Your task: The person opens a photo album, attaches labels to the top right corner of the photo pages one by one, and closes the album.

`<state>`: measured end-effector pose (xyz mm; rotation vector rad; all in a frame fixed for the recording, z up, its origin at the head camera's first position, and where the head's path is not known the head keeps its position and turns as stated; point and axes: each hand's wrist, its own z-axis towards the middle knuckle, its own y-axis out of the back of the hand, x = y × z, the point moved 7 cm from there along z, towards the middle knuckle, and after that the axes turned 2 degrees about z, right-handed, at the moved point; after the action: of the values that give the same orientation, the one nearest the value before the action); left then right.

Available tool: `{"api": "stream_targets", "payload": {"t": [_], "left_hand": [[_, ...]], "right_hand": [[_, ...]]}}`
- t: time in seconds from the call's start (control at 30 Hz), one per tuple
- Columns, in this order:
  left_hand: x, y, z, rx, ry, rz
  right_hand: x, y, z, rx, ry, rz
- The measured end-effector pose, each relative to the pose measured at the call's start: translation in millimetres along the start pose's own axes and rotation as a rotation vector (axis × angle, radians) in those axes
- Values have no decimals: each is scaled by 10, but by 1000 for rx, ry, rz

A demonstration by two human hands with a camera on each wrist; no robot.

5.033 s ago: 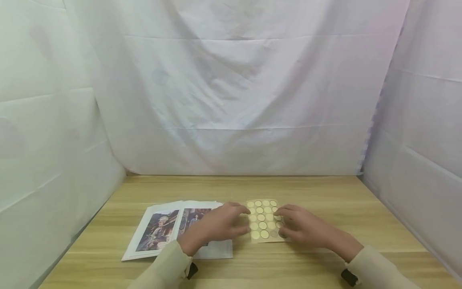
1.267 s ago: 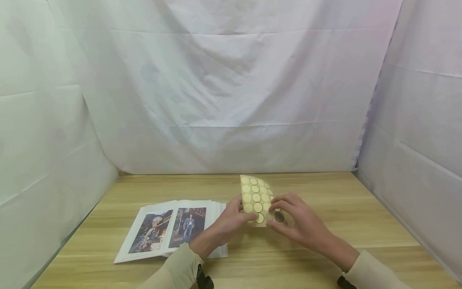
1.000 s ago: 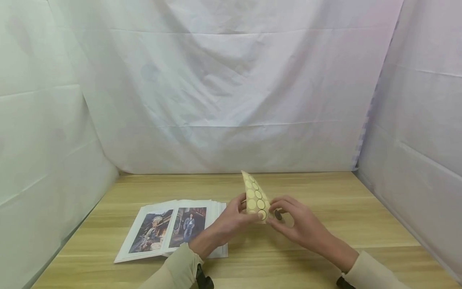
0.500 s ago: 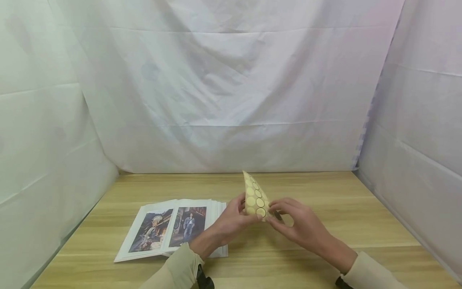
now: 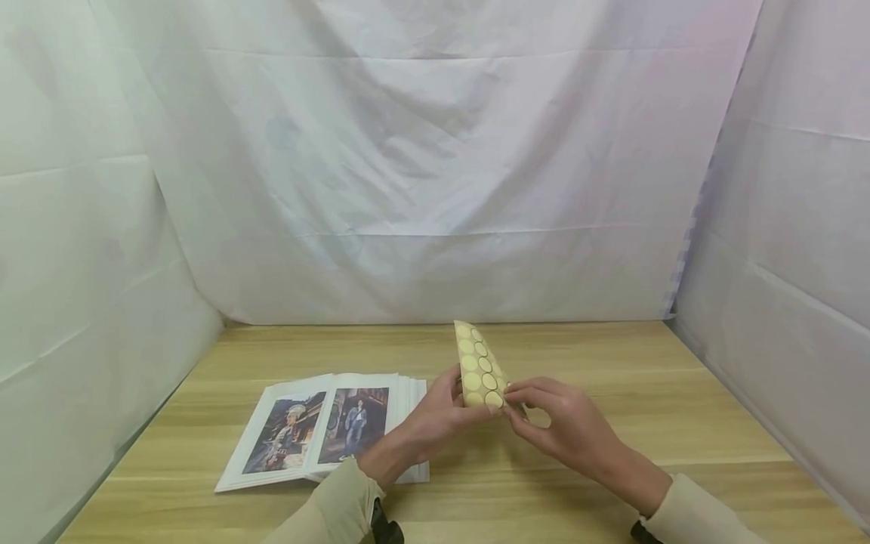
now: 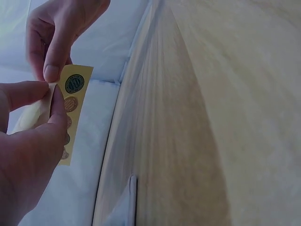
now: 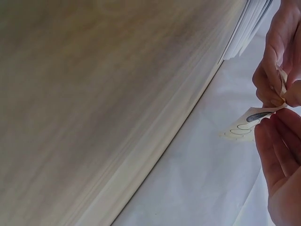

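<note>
A sheet of round stickers (image 5: 470, 363) is held up off the table, tilted and bent lengthwise. Its yellow circles stand in rows, some with dark outlines. My left hand (image 5: 438, 414) grips the sheet's lower left part, thumb in front and fingers behind. My right hand (image 5: 574, 427) pinches the lower right edge between thumb and fingertips, close to the left thumb. In the left wrist view, dark green and brown printed stickers (image 6: 74, 84) show along the part of the sheet beyond the fold. Whether a sticker is lifting under the right fingertips is hidden.
An open photo album (image 5: 268, 477) with white pages and two visible pictures lies left of the hands, partly under the left forearm. The wooden table (image 5: 591, 355) ends at white cloth (image 5: 435, 189) hung at the back and both sides.
The sheet lay flat on the table five seconds ago; both hands have since raised it. Over the last second it has stayed bent while the right fingertips moved slightly inward at its lower edge.
</note>
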<state>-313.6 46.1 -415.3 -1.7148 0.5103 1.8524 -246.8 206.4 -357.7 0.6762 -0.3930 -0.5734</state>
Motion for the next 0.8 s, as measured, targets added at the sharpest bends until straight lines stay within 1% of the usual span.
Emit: {"api": "stream_targets", "payload": {"t": [0.17, 0.43, 0.57, 0.8], "left_hand": [[-10, -14, 9, 21, -23, 8], [-8, -1, 6, 13, -38, 24], [-1, 4, 5, 3, -36, 28], [8, 24, -1, -39, -30, 61]], "right_hand": [[-5, 4, -1, -2, -21, 21], [-28, -3, 2, 13, -64, 51], [-40, -5, 0, 6, -60, 50], [-41, 4, 5, 3, -50, 45]]}}
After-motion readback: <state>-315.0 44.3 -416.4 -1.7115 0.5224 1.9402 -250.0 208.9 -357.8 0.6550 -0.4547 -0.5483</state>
